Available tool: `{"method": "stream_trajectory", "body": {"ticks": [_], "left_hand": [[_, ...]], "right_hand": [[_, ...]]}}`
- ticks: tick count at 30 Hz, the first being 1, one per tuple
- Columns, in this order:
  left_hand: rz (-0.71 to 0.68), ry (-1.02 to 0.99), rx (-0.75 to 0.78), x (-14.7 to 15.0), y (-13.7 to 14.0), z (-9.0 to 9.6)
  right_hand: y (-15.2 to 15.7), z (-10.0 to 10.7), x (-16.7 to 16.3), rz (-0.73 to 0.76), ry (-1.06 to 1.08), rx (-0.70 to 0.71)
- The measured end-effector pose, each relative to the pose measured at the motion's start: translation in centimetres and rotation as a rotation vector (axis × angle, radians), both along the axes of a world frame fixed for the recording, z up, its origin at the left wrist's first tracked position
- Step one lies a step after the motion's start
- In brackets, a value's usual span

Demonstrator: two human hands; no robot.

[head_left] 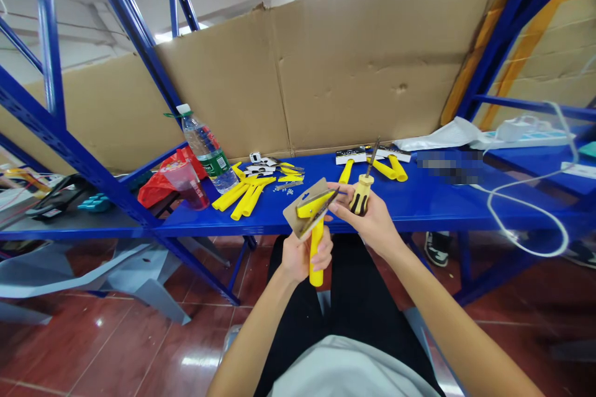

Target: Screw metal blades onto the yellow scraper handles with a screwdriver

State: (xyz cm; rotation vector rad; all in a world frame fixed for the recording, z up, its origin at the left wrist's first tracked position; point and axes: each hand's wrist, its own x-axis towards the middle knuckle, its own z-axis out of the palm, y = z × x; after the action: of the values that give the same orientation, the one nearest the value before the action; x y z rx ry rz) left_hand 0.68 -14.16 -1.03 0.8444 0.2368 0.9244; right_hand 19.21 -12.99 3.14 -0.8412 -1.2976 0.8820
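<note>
My left hand (297, 255) is wrapped around the yellow handle of a scraper (317, 260), which tilts upright over my lap. Against the scraper's yellow head lies a flat brown card (292, 216), with a dark blade edge along its right side. A screwdriver (361, 193) with a cream and black handle is held in my right hand (372, 223), its shaft pointing up. The thumb and forefinger of that hand reach to the right edge of the scraper head. Several yellow handles (244, 195) lie on the blue table (279, 206) beyond my left hand.
Loose yellow head parts (291, 171) and small screws lie behind the handles. A water bottle (209, 152), a reddish cup (190, 189) and a red bag (161, 183) stand left. Carded scrapers (395, 167) and a white cable (493, 198) are right. Cardboard (349, 74) walls the back.
</note>
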Motion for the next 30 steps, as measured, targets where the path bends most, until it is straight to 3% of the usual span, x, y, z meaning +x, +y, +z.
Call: {"method": "stream_trajectory", "body": {"ticks": [3, 5, 12, 15, 25, 30], "left_hand": [[-0.115, 0.003, -0.013, -0.1, 0.0, -0.1], [-0.09, 0.002, 0.004, 0.3, 0.1, -0.3], [0.377, 0.102, 0.088, 2.6, -0.1, -1.2], [0.493, 0.099, 0.084, 2.8, -0.5, -1.0], [0.48, 0.238, 0.125, 3.0, -0.8, 0.3], [0.499, 0.327, 0.105, 4.1, 1.0, 1.5]], "right_hand": [[0.0, -0.1, 0.1, -0.091, -0.001, 0.008], [-0.1, 0.0, 0.1, -0.13, 0.035, 0.013], [0.0, 0.2, -0.1, -0.158, 0.174, -0.056], [0.2, 0.1, 0.1, -0.179, 0.186, -0.076], [2.0, -0.3, 1.3, -0.174, 0.171, -0.141], [2.9, -0.3, 2.5, -0.232, 0.196, -0.099]]}}
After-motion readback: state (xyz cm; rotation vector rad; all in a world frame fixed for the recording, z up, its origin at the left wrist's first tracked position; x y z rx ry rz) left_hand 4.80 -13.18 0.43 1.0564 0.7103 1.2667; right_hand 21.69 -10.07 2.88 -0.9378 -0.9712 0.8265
